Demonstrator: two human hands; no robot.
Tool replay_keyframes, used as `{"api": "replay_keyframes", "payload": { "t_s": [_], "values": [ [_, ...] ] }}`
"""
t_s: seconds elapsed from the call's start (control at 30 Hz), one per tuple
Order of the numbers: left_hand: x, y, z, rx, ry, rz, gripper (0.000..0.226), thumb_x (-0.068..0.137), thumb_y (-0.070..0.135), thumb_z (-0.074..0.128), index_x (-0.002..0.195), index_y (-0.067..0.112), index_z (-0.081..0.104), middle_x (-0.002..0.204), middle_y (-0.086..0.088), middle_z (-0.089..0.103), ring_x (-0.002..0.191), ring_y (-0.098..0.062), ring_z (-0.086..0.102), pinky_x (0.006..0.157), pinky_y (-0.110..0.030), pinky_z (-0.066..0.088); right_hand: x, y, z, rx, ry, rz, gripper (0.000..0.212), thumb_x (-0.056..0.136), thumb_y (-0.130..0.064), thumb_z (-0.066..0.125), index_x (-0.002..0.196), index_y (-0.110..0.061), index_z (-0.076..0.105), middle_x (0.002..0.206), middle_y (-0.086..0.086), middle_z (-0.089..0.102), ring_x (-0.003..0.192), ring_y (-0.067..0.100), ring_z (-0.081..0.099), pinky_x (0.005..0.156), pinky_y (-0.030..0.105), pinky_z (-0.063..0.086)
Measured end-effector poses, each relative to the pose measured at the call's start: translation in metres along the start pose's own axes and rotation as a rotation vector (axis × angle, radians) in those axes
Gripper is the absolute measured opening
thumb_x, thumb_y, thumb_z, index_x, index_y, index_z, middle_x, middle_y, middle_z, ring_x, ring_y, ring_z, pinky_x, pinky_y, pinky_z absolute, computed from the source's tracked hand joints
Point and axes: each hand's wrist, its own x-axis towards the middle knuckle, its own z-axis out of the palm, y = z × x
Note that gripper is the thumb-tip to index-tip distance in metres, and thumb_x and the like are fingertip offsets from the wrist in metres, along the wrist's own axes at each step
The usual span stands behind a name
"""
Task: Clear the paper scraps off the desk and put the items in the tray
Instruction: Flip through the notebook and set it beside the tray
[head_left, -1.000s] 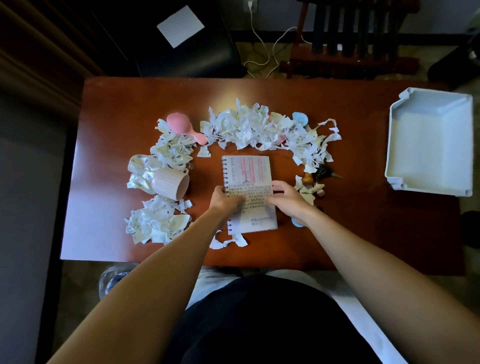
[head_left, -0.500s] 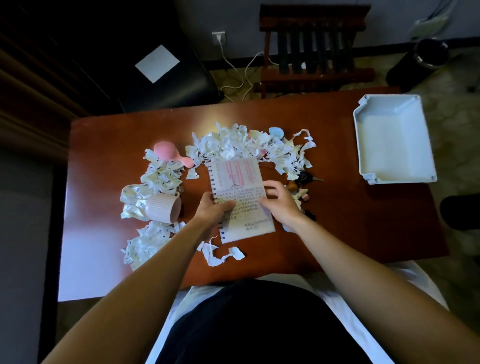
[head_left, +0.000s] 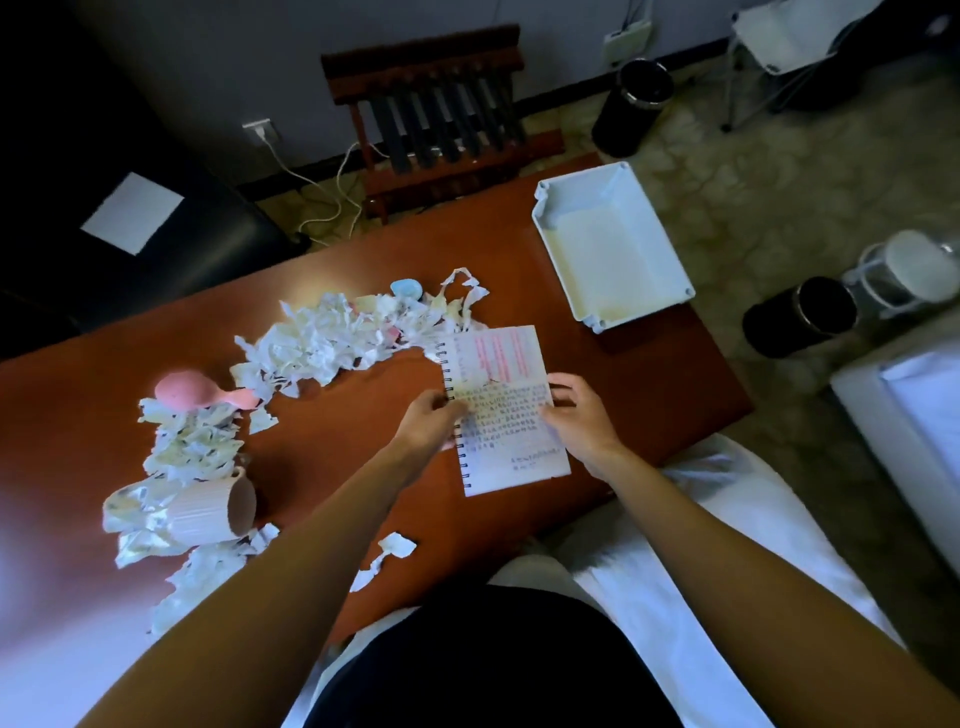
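Observation:
A spiral notebook (head_left: 498, 374) with handwriting is held above the desk's right part. My left hand (head_left: 428, 421) grips its spiral edge and my right hand (head_left: 579, 421) grips its right edge. The white tray (head_left: 623, 208) stands empty at the desk's far right corner. Torn paper scraps (head_left: 332, 343) curve across the wooden desk (head_left: 337, 447) from the middle round to the near left. A pink spoon (head_left: 192, 391), a ribbed cup (head_left: 213, 512) lying on its side and a small blue item (head_left: 406, 287) sit among the scraps.
Loose scraps (head_left: 387, 556) lie near the desk's front edge. Two dark bins (head_left: 631, 106) (head_left: 797, 314) stand on the floor right of the desk. A wooden rack (head_left: 436, 114) and cables are behind the desk. A dark chair with a white sheet (head_left: 132, 213) is at the left.
Both hands have lifted the notebook and carried it to the right, toward the tray. The view has swung right and tilted, so the desk now runs diagonally.

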Motion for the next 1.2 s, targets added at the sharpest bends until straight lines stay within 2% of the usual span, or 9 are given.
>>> {"api": "replay_keyframes", "payload": {
  "t_s": [0.1,0.23,0.33,0.43,0.53,0.63,0.8,0.97,1.2],
  "values": [
    [0.004,0.008,0.033,0.001,-0.062,0.001,0.031,0.101,0.017,0.052,0.131,0.013,0.044,0.106,-0.003,0.061,0.085,-0.014,0.061,0.070,-0.030,0.054,0.001,0.018,-0.030,0.001,0.049,0.032,0.036,0.095,-0.011,0.061,0.125,-0.027,0.051,0.121,-0.006,0.060,0.104,0.011,0.060,0.080,0.031,0.055],
    [0.008,0.013,0.073,-0.002,-0.138,-0.060,0.035,0.102,0.014,0.048,0.136,0.014,0.043,0.103,0.003,0.062,0.085,-0.009,0.061,0.076,-0.031,0.054,0.005,0.041,-0.066,0.008,0.090,0.082,0.038,0.094,-0.010,0.061,0.128,-0.024,0.053,0.123,-0.005,0.060,0.106,0.013,0.061,0.078,0.030,0.054],
    [0.013,0.013,0.102,0.045,-0.203,-0.095,0.032,0.102,0.013,0.046,0.134,0.013,0.046,0.110,0.003,0.066,0.091,-0.007,0.063,0.069,-0.024,0.052,0.011,0.059,-0.091,0.003,0.114,0.095,0.037,0.094,-0.009,0.059,0.127,-0.023,0.053,0.123,-0.005,0.061,0.103,0.012,0.062,0.074,0.027,0.052],
    [0.023,0.018,0.129,0.059,-0.235,-0.128,0.032,0.102,0.015,0.046,0.134,0.013,0.050,0.119,0.000,0.067,0.102,-0.012,0.064,0.077,-0.029,0.052,0.019,0.073,-0.113,-0.015,0.138,0.100,0.033,0.095,-0.009,0.059,0.124,-0.025,0.052,0.121,-0.005,0.060,0.102,0.012,0.062,0.078,0.028,0.053],
    [0.035,0.024,0.155,0.072,-0.246,-0.173,0.030,0.103,0.022,0.044,0.130,0.015,0.053,0.124,-0.002,0.065,0.115,-0.020,0.061,0.096,-0.042,0.049,0.032,0.086,-0.134,-0.057,0.141,0.118,0.032,0.095,-0.008,0.058,0.120,-0.028,0.050,0.120,-0.005,0.058,0.108,0.018,0.060,0.089,0.036,0.053],
    [0.045,0.031,0.178,0.099,-0.259,-0.201,0.028,0.103,0.024,0.043,0.128,0.014,0.053,0.129,-0.003,0.061,0.120,-0.021,0.056,0.106,-0.047,0.043,0.048,0.094,-0.153,-0.069,0.152,0.134,0.036,0.095,-0.005,0.056,0.124,-0.025,0.050,0.125,-0.002,0.058,0.112,0.020,0.058,0.088,0.035,0.050],
    [0.065,0.039,0.206,0.154,-0.251,-0.160,0.019,0.105,0.024,0.040,0.117,0.015,0.051,0.108,0.007,0.057,0.110,-0.016,0.053,0.105,-0.040,0.042,0.074,0.098,-0.173,-0.129,0.152,0.144,0.038,0.095,-0.004,0.055,0.130,-0.019,0.051,0.132,0.001,0.057,0.112,0.017,0.054,0.085,0.030,0.045],
    [0.085,0.047,0.221,0.173,-0.240,-0.124,0.024,0.104,0.024,0.042,0.121,0.010,0.053,0.112,0.001,0.058,0.091,-0.011,0.056,0.096,-0.034,0.045,0.097,0.097,-0.189,-0.154,0.160,0.132,0.040,0.094,-0.003,0.054,0.132,-0.016,0.051,0.132,0.002,0.058,0.108,0.014,0.053,0.083,0.029,0.044],
    [0.101,0.060,0.243,0.197,-0.228,-0.118,0.037,0.103,0.024,0.042,0.135,0.007,0.048,0.139,-0.007,0.051,0.113,-0.018,0.049,0.103,-0.039,0.041,0.118,0.097,-0.211,-0.184,0.161,0.115,0.044,0.092,-0.003,0.056,0.134,-0.017,0.050,0.129,0.002,0.060,0.103,0.014,0.055,0.074,0.024,0.044]
  ]
}}
